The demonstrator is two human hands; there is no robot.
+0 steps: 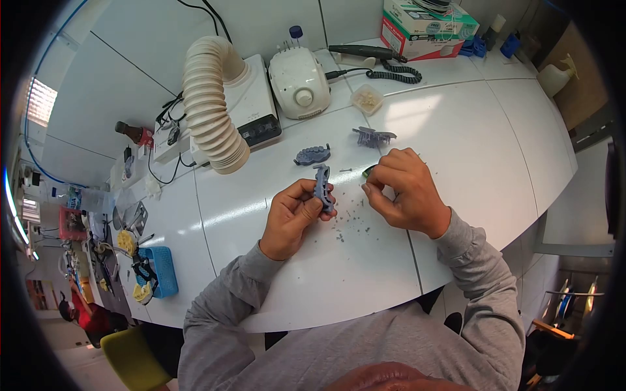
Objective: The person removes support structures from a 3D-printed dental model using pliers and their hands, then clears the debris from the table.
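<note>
Held upright between the thumb and fingers of my left hand [295, 218] is a grey-blue 3D-printed dental model [322, 188]. To its right, my right hand [407, 192] is closed in a pinch; a small green-and-dark tool [368, 172] sticks out by its fingers, mostly hidden. A second grey-blue dental model [312, 154] lies flat on the white table beyond my left hand. Another printed piece [374, 137], with support struts on it, sits beyond my right hand. Small grey fragments [340, 237] are scattered on the tabletop below and between my hands.
A ribbed hose [212, 104] arches over the table at the left, beside a white control box [300, 85]. Behind are a black handpiece [365, 51], a clear tub [368, 100] and stacked boxes [427, 29]. A blue basket [158, 270] stands left; a person in red [88, 313] is farther off.
</note>
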